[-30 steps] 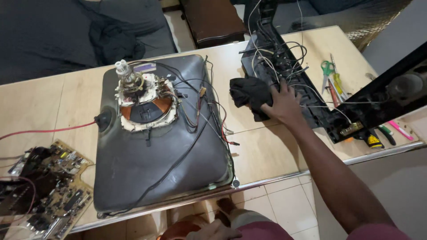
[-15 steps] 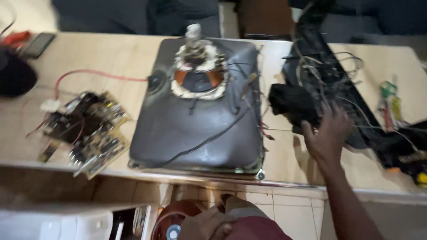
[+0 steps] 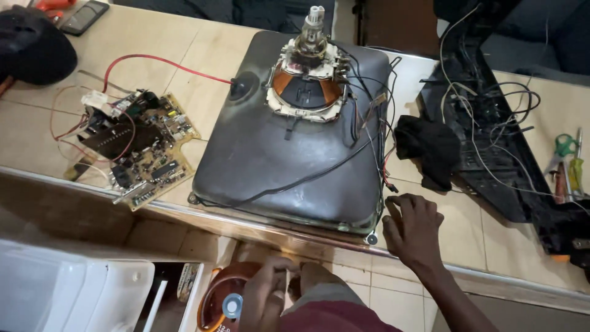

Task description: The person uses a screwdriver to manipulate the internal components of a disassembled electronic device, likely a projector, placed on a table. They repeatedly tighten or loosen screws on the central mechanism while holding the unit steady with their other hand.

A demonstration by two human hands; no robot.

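CRT picture tube (image 3: 289, 166) lies face-down on desk (image 3: 184, 86), dark funnel up, neck pointing away from viewer. Copper-wound yoke (image 3: 305, 86) sits round neck, w/ black wires trailing down over funnel. Red lead (image 3: 160, 61) runs from tube's left side toward circuit board (image 3: 138, 147), which lies left of tube, near desk's front edge.

Right hand (image 3: 413, 227) rests flat on desk just beside tube's near right corner; fingers spread, grasping nothing, fingertips close to tube rim – contact w/ rim cannot be confirmed. Left hand (image 3: 267, 292) is below desk edge, in front of tube, fingers curled loosely; whether it holds anything cannot be told. Round orange-brown object (image 3: 224, 301) sits just beside it, lower down.

Black cloth (image 3: 427, 147) lies right of tube, close to it, apart from right hand. Black plastic panel (image 3: 491, 141) w/ loose wires lies further right. Green-handled tools (image 3: 568, 163) beyond panel, at far right. Dark rounded object (image 3: 34, 49) at far left corner, well apart from tube.
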